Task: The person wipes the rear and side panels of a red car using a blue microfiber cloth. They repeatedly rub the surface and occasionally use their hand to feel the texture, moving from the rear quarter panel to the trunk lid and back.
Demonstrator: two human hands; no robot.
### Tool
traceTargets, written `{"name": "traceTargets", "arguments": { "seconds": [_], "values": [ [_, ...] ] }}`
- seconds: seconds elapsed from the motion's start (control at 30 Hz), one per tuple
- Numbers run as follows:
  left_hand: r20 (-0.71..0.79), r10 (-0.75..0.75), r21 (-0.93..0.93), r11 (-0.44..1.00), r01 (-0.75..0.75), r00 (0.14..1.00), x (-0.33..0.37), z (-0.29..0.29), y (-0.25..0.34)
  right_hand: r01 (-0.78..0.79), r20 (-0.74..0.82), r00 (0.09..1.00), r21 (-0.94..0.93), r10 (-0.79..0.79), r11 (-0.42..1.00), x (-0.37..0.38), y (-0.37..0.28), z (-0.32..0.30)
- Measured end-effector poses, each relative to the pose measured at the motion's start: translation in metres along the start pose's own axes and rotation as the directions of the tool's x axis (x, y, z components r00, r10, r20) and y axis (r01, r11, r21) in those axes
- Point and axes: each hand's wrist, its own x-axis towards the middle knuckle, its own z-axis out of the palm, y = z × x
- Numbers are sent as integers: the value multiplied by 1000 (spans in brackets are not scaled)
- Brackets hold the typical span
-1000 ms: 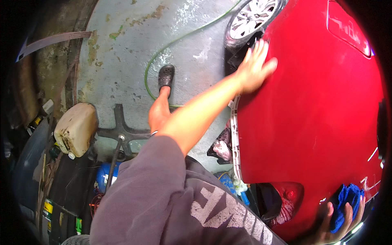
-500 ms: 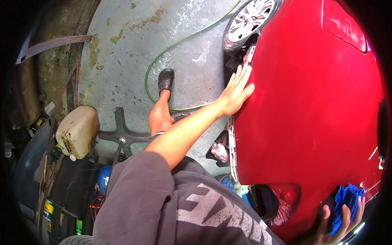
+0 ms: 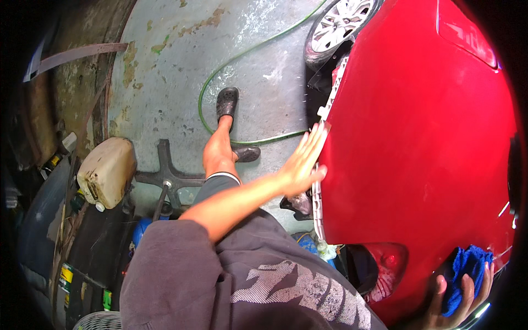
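Observation:
A large glossy red car body panel (image 3: 407, 143) fills the right side of the view. Against its left edge lies my left hand (image 3: 302, 162), fingers stretched out flat and thumb apart. A small pale patch shows at its fingertips; I cannot make out what it is. White plastic edging (image 3: 317, 206) runs along the panel just below that hand. Low on the right, my right hand (image 3: 465, 300) holds a crumpled blue cloth (image 3: 467, 269) against the panel, fingers curled over it.
An alloy wheel (image 3: 341, 25) stands at the top. A green hose (image 3: 212, 82) curves over the worn grey floor around my black clog (image 3: 227, 102). To the left are a stained jerrycan (image 3: 107, 170), a dark star-shaped stand base (image 3: 168, 179) and dark curved panels (image 3: 91, 258).
My left hand has slid down along the panel's left edge, toward me, uncovering more white edging above it. My right hand and the blue cloth have barely moved.

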Motion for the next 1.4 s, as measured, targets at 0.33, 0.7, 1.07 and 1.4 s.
{"name": "traceTargets", "arguments": {
  "seconds": [0.33,0.7,1.07,1.4],
  "values": [
    [3,-34,-32,999,34,999,-10,9,-25,-7,5,1000,-10,7,1000,-2,1,-7],
    [-316,-101,-322,947,-7,943,37,16,-23,87,-85,993,96,-79,992,28,-7,6],
    [-564,-472,-474,857,203,677,51,11,-25,-17,6,1000,-29,17,999,4,-7,-7],
    [-353,-8,87,995,41,936,26,8,34,56,-35,998,38,-55,998,-8,-9,-4]
  ]
}}
